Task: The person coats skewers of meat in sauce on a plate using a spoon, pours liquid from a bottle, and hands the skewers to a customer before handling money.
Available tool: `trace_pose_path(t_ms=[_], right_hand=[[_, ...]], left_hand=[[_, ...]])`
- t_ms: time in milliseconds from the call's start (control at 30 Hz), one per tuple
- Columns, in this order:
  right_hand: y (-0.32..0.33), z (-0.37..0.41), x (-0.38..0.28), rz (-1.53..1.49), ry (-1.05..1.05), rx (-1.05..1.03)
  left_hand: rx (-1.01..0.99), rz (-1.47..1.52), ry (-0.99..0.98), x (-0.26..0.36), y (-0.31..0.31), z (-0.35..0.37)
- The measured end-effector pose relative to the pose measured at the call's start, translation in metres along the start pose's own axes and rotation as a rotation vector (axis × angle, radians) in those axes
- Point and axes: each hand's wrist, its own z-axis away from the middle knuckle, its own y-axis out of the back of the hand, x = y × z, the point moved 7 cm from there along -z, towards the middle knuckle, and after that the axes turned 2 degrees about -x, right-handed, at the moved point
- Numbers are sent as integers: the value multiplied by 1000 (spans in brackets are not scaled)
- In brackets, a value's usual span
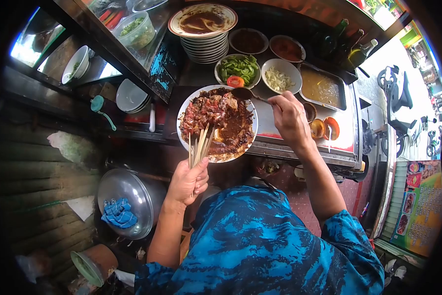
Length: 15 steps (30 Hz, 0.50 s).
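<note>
White plate (201, 90): brown sauce (240, 125) spread over its right half.
Meat (208, 109): heaped on the plate's left side, just beyond the left hand (188, 182).
Right hand (289, 115): fingers closed on the handle of a dark spoon (242, 93), right of the plate.
Left hand: curled tight round a bundle of pale sticks (200, 146), near the plate's lower rim.
Pale sticks: far ends at the meat.
Dark spoon: bowl over the plate's upper edge.

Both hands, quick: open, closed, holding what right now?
Left hand: closed, holding a bunch of skewers by their bare ends.
Right hand: closed, holding a spoon by its handle.
</note>
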Motion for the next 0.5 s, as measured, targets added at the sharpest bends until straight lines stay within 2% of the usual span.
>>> trace_pose_path(t_ms=[33, 100, 133, 167, 233, 300, 400, 433, 500], right_hand=[[-5, 3, 10, -4, -3, -5], [-32, 11, 29, 76, -40, -267], [-42, 13, 29, 68, -86, -326], [-53, 16, 31, 47, -98, -348], [-71, 19, 25, -65, 2, -265], [-88, 19, 22, -102, 22, -320], [-98, 23, 0, -252, 175, -469], [-97, 24, -1, -252, 182, -470], [-103, 29, 3, -257, 144, -601]], left_hand=[[6, 1, 4, 2, 0, 2], [50, -76, -42, 11, 1, 5], [56, -93, -57, 15, 3, 6], [59, -94, -50, 17, 4, 8], [66, -100, -90, 25, 5, 9], [70, -115, -96, 28, 8, 8], [81, -79, -117, 32, 9, 9], [92, -84, -120, 31, 9, 7], [107, -82, -131, 27, 12, 5]])
